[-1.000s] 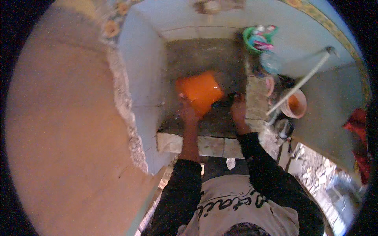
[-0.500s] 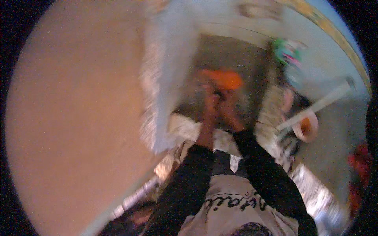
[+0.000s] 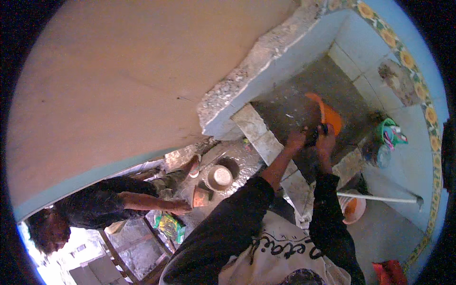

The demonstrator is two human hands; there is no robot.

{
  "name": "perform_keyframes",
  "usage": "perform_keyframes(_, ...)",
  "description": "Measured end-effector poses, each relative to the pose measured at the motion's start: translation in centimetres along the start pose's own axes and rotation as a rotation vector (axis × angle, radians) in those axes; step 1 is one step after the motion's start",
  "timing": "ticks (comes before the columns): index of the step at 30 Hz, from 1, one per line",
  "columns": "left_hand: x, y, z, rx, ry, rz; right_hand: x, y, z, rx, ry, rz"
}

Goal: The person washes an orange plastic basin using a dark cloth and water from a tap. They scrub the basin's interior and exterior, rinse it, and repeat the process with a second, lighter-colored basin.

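Note:
My left hand (image 3: 296, 138) and my right hand (image 3: 326, 138) reach close together over a dark, wet-looking recess (image 3: 294, 90). Both have their fingers curled in. A small dark thing (image 3: 311, 137) shows between them, its kind unclear. Against the fingers of my right hand sits a curved orange plastic thing (image 3: 332, 117), with a narrow orange part stretching away to the upper left. Whether I grip this orange thing or only touch it is hidden by my fingers.
A broken-edged wall (image 3: 242, 80) borders the recess; a tiled ledge (image 3: 266, 142) lies in front. At right are a green basket (image 3: 387, 124), a white pipe (image 3: 380, 196) and a bucket (image 3: 361, 211). A person (image 3: 109, 199) bends at left, near a pail (image 3: 210, 180).
The view has swung left and sharpened, bringing the other person and the pail into sight. My hands, earlier pressed together, are now slightly apart. The orange thing is still beside them.

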State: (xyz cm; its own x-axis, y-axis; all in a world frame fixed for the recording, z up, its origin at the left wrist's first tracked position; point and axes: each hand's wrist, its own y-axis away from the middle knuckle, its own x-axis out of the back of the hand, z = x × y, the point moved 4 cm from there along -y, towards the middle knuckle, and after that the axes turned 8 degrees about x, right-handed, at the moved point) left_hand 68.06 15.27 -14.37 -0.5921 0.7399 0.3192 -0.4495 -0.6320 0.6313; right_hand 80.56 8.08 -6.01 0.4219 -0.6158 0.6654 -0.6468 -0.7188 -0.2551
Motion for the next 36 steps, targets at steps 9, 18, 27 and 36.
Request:
perform_keyframes(9, 0.2, -2.7, -3.3, -0.267, 0.076, 0.291, 0.9, -1.6, -1.1, -0.07, -0.041, 0.009)
perform_keyframes(18, 7.1, -3.2, 1.9, -0.208, -0.569, 0.336, 0.6, 0.4, -2.0, 0.076, -0.082, 0.109)
perform_keyframes(27, 4.2, -1.9, -0.2, -0.28, -0.188, 0.351, 1.9, 0.2, -1.8, -0.201, -0.251, -0.105)
perform_keyframes(36, -0.4, 1.7, 0.1, 0.206, 0.356, 0.153, 6.2, 0.8, 1.1, -0.413, -0.732, 0.139)
